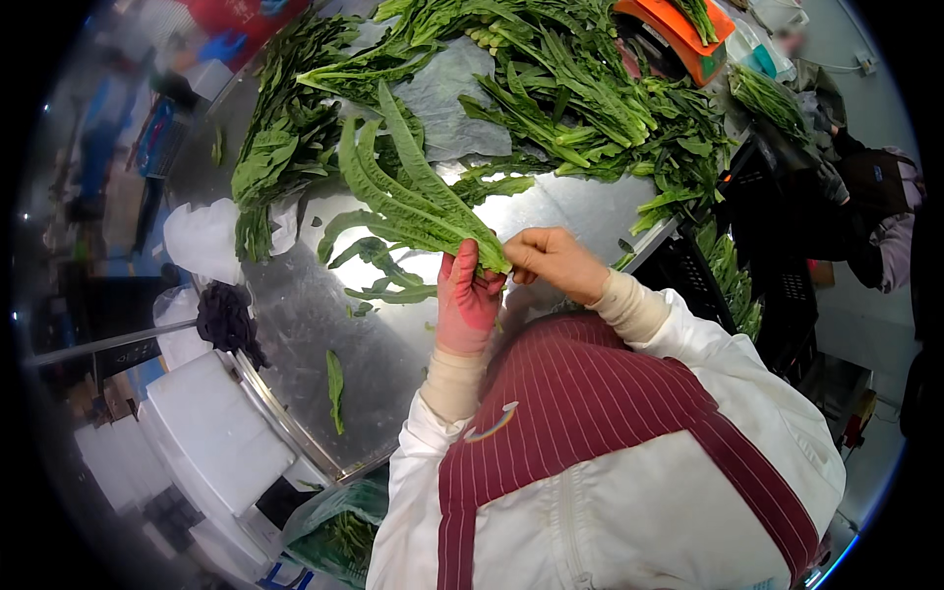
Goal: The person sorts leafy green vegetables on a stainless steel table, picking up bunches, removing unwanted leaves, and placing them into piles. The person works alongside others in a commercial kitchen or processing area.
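Observation:
My left hand (472, 295), in a pink and red glove, grips a head of long-leaf lettuce (420, 203) near its stem end. The leaves point up and to the left above the steel table (295, 324). Bare and with curled fingers, my right hand (557, 262) is at the cut end of the stem; whether it pinches a leaf there cannot be made out. Loose leaves (380, 265) hang or lie just left of my left hand. A single torn leaf (335, 391) rests on the steel nearer to me.
Piled lettuce (560, 96) covers the table's far side, with another heap (280, 133) at left. An orange-topped scale (682, 33) stands far right. Black crates (693, 273) adjoin the right edge; white foam boxes (214, 428) stand left. A co-worker (877, 184) is at right.

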{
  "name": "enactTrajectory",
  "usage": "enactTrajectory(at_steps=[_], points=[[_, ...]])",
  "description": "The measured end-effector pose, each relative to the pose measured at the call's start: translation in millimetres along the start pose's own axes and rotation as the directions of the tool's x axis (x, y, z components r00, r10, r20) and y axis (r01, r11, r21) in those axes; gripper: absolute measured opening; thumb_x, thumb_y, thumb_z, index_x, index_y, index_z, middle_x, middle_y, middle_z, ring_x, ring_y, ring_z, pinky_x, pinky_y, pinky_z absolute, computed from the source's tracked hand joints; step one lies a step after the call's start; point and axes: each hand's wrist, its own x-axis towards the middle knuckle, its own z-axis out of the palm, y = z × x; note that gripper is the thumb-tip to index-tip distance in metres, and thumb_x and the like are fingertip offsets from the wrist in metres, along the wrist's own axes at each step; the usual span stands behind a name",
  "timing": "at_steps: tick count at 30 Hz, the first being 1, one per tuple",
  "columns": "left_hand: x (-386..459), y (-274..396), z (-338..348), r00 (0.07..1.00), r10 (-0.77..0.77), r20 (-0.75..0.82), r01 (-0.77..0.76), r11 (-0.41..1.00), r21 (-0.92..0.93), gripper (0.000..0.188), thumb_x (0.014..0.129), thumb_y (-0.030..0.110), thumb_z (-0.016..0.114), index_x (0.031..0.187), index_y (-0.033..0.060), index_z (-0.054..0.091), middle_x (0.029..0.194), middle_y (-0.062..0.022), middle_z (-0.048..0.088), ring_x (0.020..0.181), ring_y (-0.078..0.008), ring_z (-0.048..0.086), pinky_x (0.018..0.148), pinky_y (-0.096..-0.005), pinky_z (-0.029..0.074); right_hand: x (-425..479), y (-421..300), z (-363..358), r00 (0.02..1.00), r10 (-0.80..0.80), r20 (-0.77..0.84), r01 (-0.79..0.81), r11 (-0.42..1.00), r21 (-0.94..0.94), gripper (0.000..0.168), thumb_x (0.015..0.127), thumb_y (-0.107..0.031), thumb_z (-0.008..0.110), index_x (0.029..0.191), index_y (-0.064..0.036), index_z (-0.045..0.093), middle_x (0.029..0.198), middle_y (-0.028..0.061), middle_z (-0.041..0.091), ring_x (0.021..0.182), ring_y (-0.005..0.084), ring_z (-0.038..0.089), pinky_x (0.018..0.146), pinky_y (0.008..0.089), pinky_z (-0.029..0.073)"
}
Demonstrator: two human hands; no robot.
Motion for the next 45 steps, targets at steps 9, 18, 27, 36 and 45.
enactTrajectory(at_steps=[9,18,27,36,45], points=[[-7.6,-13.8,-9.1,0.992,0.123,-0.036,-0.117,0.981,0.153,0.019,0.092,0.019,0.063,0.105,0.0088,0.054,0.082,0.0017,0.053,0.066,-0.0061,0.046,0.055,-0.0222,0.036,14.1,23.7,24.9,0.94,-0.045,-0.337,0.058,0.998,0.026,0.032,0.098,-0.027,0.046,0.086,0.001,0.057,0.075,0.0055,0.056,0.065,0.011,0.055,0.059,0.0261,0.047],[-11.9,9.5,5.6,0.951,0.254,-0.176,-0.24,0.966,0.096,0.017,0.087,0.012,0.068,0.098,0.0101,0.056,0.079,0.0046,0.055,0.06,-0.0038,0.046,0.051,-0.0198,0.033,28.9,40.5,-12.0,0.995,0.038,-0.092,-0.059,0.971,-0.231,0.031,0.093,-0.025,0.044,0.087,0.001,0.059,0.077,0.0132,0.062,0.07,0.0216,0.06,0.066,0.0353,0.049],[-2.1,2.9,-2.6,0.916,0.283,-0.284,-0.222,0.948,0.228,0.015,0.09,0.015,0.066,0.095,0.0109,0.052,0.073,0.0055,0.051,0.056,-0.0026,0.04,0.048,-0.0186,0.029,4.4,8.9,28.1,0.849,-0.529,-0.006,0.416,0.674,-0.61,0.031,0.08,-0.017,0.072,0.099,0.003,0.057,0.094,0.016,0.061,0.081,0.0264,0.063,0.071,0.0347,0.051],[-3.5,-0.6,-17.7,0.961,0.196,-0.195,-0.179,0.978,0.103,0.022,0.095,0.024,0.059,0.103,0.0049,0.053,0.062,0.0051,0.038,0.049,-0.0031,0.028,0.045,-0.0193,0.022,15.9,25.1,18.7,0.963,-0.147,-0.227,0.153,0.988,0.009,0.021,0.092,-0.016,0.061,0.099,0.004,0.061,0.083,0.0055,0.065,0.068,0.0099,0.063,0.062,0.0244,0.052],[-1.0,1.1,-14.8,0.999,0.048,-0.015,-0.046,0.993,0.109,0.027,0.099,0.033,0.05,0.103,0.0074,0.053,0.072,0.0047,0.043,0.059,-0.0055,0.035,0.051,-0.0197,0.028,12.2,19.2,15.6,0.993,-0.05,-0.105,0.052,0.998,0.021,0.026,0.098,-0.021,0.053,0.1,0.002,0.063,0.083,0.0045,0.063,0.069,0.0097,0.06,0.066,0.0245,0.051]])
